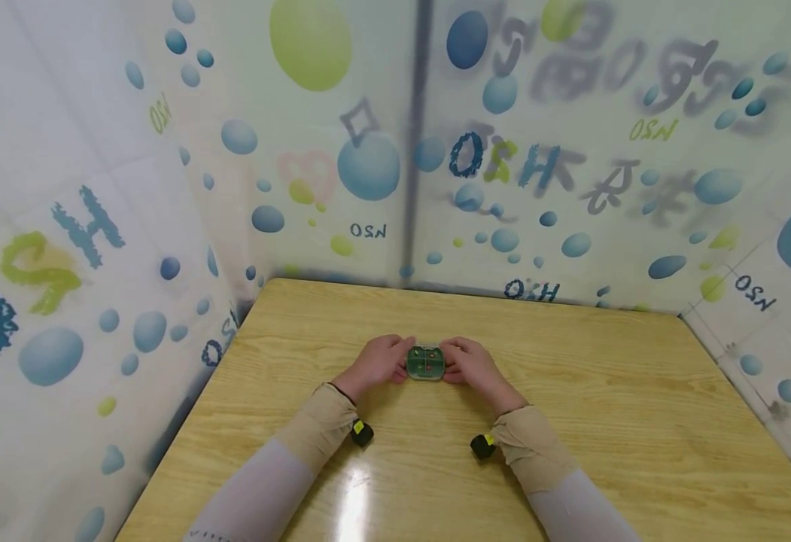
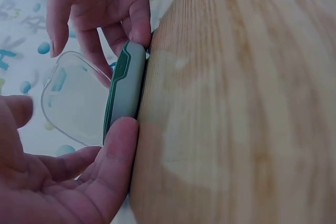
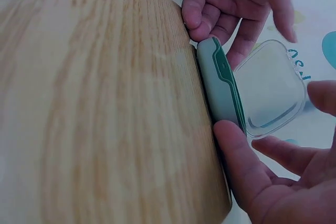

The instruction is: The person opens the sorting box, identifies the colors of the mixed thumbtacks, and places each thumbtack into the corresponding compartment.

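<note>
A small green pill box (image 1: 425,366) with a pale grey-green shell lies on the wooden table, its compartments facing up. Its clear lid (image 2: 73,103) stands raised at the far side, as both wrist views show. Small reddish and yellowish pieces sit in the compartments, too small to identify. My left hand (image 1: 380,360) holds the box at its left end, fingertips against the shell. At the right end, my right hand (image 1: 471,366) grips it in much the same way, with fingers partly curled. The undersides of the fingers are partly hidden in the head view.
The light wooden table (image 1: 591,376) extends around both arms. Behind it and to the left stand pale walls (image 1: 341,263) printed with blue and green dots and letters. Small black devices (image 1: 362,433) with yellow marks are worn at both wrists.
</note>
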